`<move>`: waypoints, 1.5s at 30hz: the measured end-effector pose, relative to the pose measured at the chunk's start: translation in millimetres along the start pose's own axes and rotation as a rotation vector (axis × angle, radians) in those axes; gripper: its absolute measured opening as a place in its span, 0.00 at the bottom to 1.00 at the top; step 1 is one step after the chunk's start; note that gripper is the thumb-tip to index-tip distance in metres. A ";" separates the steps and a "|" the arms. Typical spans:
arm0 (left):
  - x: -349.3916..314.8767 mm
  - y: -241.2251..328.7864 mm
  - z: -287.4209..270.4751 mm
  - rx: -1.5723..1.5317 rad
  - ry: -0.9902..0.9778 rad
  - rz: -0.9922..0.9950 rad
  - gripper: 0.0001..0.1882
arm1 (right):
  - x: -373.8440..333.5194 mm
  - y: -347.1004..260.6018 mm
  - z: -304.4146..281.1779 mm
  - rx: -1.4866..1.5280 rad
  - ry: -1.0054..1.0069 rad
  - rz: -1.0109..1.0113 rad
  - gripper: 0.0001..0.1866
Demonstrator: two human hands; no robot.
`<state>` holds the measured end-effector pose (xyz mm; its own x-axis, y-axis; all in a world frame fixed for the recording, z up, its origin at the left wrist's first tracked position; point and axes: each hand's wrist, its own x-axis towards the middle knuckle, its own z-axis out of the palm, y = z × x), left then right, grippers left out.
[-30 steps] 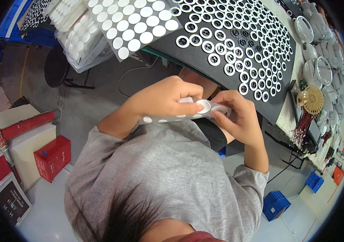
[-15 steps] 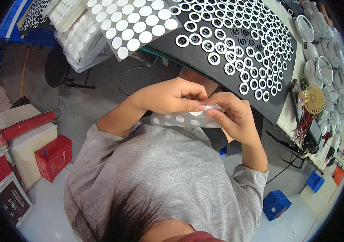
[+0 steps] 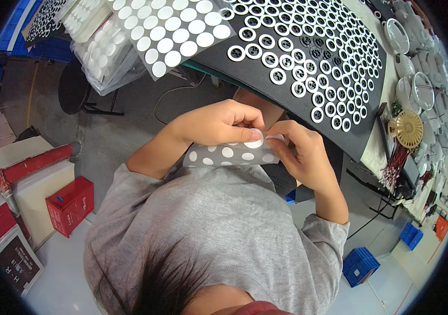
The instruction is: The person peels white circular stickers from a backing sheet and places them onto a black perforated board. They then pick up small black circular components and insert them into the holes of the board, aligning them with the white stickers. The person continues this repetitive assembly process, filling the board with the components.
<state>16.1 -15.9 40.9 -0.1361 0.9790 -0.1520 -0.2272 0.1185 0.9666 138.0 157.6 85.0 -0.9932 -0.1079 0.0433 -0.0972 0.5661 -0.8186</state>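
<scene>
Left hand point(image 3: 221, 126): thumb and fingers grip the upper edge of the dotted sheet point(image 3: 238, 157), thumb on the white disc point(image 3: 256, 143). Sheet: positioned in front of the torso, below the left-hand grip and on its torso side; long axis runs left to right, spanning both hands. Disc: located at the upper edge, right of the sheet's middle; touches the left thumb, the nearer hand, and lies just beside the right fingertips. Right hand point(image 3: 305, 155): thumb and index finger pinch the sheet's right end; whether backing or a disc, cannot be determined.
</scene>
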 end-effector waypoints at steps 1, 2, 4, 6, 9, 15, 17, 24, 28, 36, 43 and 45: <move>0.1 -0.7 0.1 0.017 0.006 0.011 0.09 | 0.3 0.2 -0.3 -0.027 -0.002 -0.008 0.09; 0.3 -1.2 0.4 0.033 0.013 0.023 0.09 | 0.3 0.7 -0.6 -0.054 -0.004 -0.016 0.08; 0.2 1.2 1.1 0.065 -0.006 -0.008 0.09 | 0.7 0.2 -2.2 -0.114 -0.034 -0.033 0.09; 0.4 1.0 2.2 0.076 -0.022 -0.015 0.09 | 2.1 -2.5 -5.6 -0.176 -0.091 -0.054 0.09; 1.7 -3.6 3.3 0.087 -0.039 0.006 0.10 | 3.1 -1.2 -4.6 -0.163 -0.144 -0.054 0.10; 2.0 -13.9 0.7 0.085 0.010 0.026 0.09 | 10.3 -7.1 -0.9 -0.313 0.055 -0.255 0.09; 0.7 -9.7 -0.4 0.104 0.018 0.000 0.09 | 10.7 -8.6 -4.1 -0.372 0.042 -0.280 0.09; -4.6 -19.3 -4.5 -0.019 0.142 -0.029 0.09 | 12.0 -5.1 -30.7 -0.179 -0.035 -0.102 0.10; -3.5 -21.8 -3.6 -0.026 0.210 -0.017 0.09 | 23.6 3.6 -47.8 0.078 -0.029 0.093 0.07; -7.7 -32.2 -1.1 -0.089 0.238 -0.030 0.09 | 77.0 81.3 -93.2 0.051 0.200 0.382 0.07; -10.8 -33.3 1.6 -0.137 0.232 -0.035 0.09 | 88.4 110.2 -98.0 -0.188 0.276 0.397 0.11; -11.8 -34.5 1.1 -0.114 0.233 -0.027 0.09 | 89.3 116.6 -99.2 -0.199 0.284 0.368 0.10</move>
<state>26.6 -31.3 9.6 -0.3442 0.9095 -0.2333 -0.3389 0.1114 0.9342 31.7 295.0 50.2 -0.9395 0.3387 -0.0513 0.2798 0.6725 -0.6852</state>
